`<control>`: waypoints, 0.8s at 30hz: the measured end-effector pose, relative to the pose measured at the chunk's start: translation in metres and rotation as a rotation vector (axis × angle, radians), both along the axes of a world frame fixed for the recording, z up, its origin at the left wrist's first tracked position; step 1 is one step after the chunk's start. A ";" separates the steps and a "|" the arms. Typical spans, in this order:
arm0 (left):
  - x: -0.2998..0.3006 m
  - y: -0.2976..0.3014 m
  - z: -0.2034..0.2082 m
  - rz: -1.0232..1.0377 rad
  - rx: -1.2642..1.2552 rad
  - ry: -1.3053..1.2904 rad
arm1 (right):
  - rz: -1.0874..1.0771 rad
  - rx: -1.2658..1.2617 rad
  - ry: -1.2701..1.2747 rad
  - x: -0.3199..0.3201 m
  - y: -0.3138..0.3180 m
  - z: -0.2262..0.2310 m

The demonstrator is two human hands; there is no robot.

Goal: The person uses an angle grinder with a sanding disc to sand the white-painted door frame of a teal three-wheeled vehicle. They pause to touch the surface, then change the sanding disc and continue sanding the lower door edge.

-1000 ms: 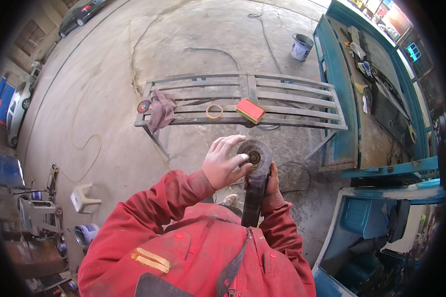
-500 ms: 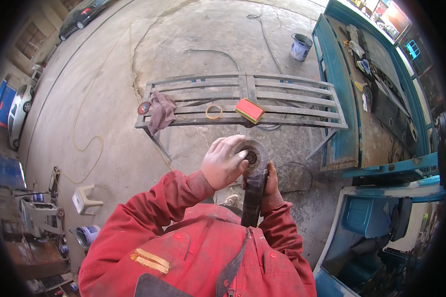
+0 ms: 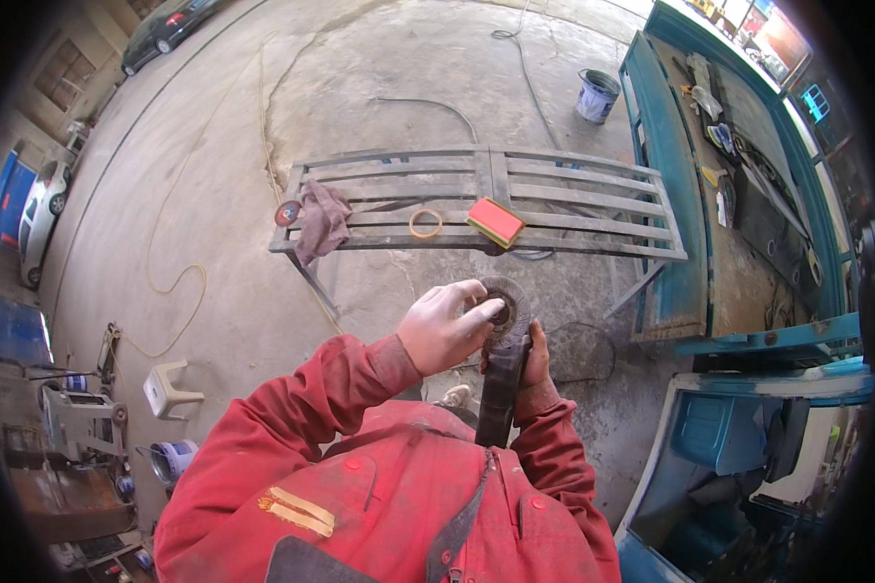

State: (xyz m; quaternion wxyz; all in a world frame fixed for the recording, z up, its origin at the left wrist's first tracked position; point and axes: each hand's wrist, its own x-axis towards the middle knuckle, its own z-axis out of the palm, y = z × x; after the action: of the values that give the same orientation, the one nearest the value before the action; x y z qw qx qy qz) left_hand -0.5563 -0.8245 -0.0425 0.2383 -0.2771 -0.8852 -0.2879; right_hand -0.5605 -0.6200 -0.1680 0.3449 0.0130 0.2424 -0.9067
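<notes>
An angle grinder (image 3: 502, 389) with a dark body stands in front of my chest, its disc end pointing away from me. A grey, round flap disc (image 3: 517, 306) is fitted at its head. My right hand (image 3: 537, 360) is closed around the grinder's right side, just below the disc; most of its fingers are behind the tool. From the left my left hand (image 3: 445, 328) reaches onto the disc, thumb at its centre and forefinger bent over its upper left. What exactly these fingertips pinch at the hub is too small to make out.
Ahead stands a grey slatted metal bench (image 3: 593, 206), bearing a purple rag (image 3: 323, 219), a small disc (image 3: 287, 214), a tape roll (image 3: 425, 223) and a red-and-yellow block (image 3: 496, 223). A teal truck-like frame (image 3: 666, 194) is at right; a white stool (image 3: 172, 391) and bucket (image 3: 173, 459) are at left.
The left forefinger has lifted and curled more over the disc, while the thumb stays at its centre. The view has shifted slightly; the right hand keeps its hold on the grinder.
</notes>
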 end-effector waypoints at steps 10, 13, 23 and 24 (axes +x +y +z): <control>-0.003 -0.012 0.003 0.062 0.028 -0.019 | 0.016 0.084 -0.096 -0.003 -0.010 -0.002; -0.004 -0.011 0.004 0.016 -0.019 -0.028 | 0.012 0.104 -0.120 -0.005 -0.015 0.001; -0.006 -0.016 0.009 0.156 -0.082 -0.124 | -0.024 0.277 -0.115 0.003 -0.019 0.019; -0.006 -0.016 0.011 0.134 -0.072 -0.135 | -0.010 0.215 -0.160 0.000 -0.020 0.016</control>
State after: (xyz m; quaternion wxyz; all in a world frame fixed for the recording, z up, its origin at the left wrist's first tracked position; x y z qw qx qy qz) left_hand -0.5621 -0.8404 -0.0314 0.1870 -0.2056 -0.9255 -0.2574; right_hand -0.5601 -0.6395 -0.1521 0.3550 0.1235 0.3097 -0.8734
